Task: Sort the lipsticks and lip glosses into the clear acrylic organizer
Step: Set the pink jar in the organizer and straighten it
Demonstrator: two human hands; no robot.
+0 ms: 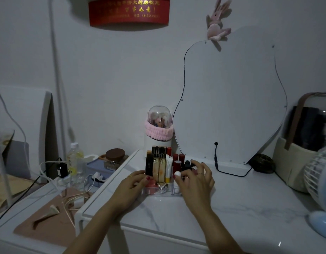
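Observation:
The clear acrylic organizer [159,193] stands on the white marble-look tabletop [232,208], at its back left. Upright in it are several lipsticks and glosses: a black tube [149,167], gold tubes [158,170], a white tube [169,166] and red tubes [177,161]. My left hand [131,186] grips the organizer's left side, its thumb on the front by the black tube. My right hand [195,182] is at the organizer's right side, thumb and fingers closed round a white round-capped tube [177,174]. Black tubes [187,165] stand just behind those fingers.
Behind the organizer are a domed brush holder with a pink band [158,129] and a wavy mirror [232,107] with a black cable [216,160]. A basket [290,162] and a fan [318,176] crowd the right. A lower side table on the left holds a bottle [74,158], a jar [114,158] and chargers.

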